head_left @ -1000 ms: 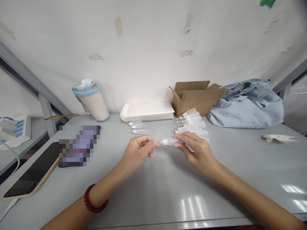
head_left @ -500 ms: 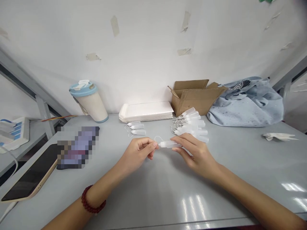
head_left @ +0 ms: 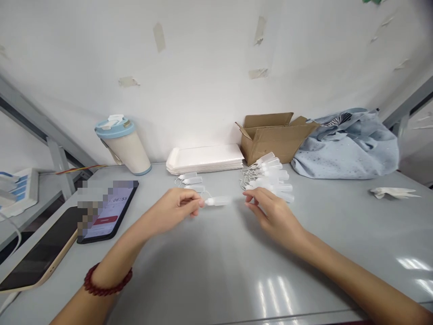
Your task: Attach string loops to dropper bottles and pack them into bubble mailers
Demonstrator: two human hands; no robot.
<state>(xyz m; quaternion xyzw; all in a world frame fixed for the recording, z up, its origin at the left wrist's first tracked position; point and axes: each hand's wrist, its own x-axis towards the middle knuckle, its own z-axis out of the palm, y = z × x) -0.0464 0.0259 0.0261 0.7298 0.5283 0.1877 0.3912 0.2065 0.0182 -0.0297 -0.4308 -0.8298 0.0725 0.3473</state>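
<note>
My left hand (head_left: 181, 205), a dark red bead bracelet on its wrist, pinches the tip of a small translucent squeeze bottle (head_left: 217, 201). The bottle lies level, its body pointing right, with a thin white loop at the tip end. Just right of it, my right hand (head_left: 265, 205) holds nothing; its thumb and index finger are slightly apart. Behind the right hand is a pile of similar bottles (head_left: 270, 174) with thin white strings. A short row of three such bottles (head_left: 192, 180) lies behind my left hand, the nearest partly covered.
A stack of white padded envelopes (head_left: 206, 158) and an open cardboard box (head_left: 270, 142) stand against the wall. Left are a tumbler (head_left: 125, 146) and two phones, one lit (head_left: 111, 214), one dark (head_left: 43, 253). Right are a bluish cloth bag (head_left: 348, 149) and a crumpled tissue (head_left: 394, 193).
My right hand has let go of the bottle's body. My left hand has moved left with the bottle, towards the row of three. The right hand has stayed nearly in place.
</note>
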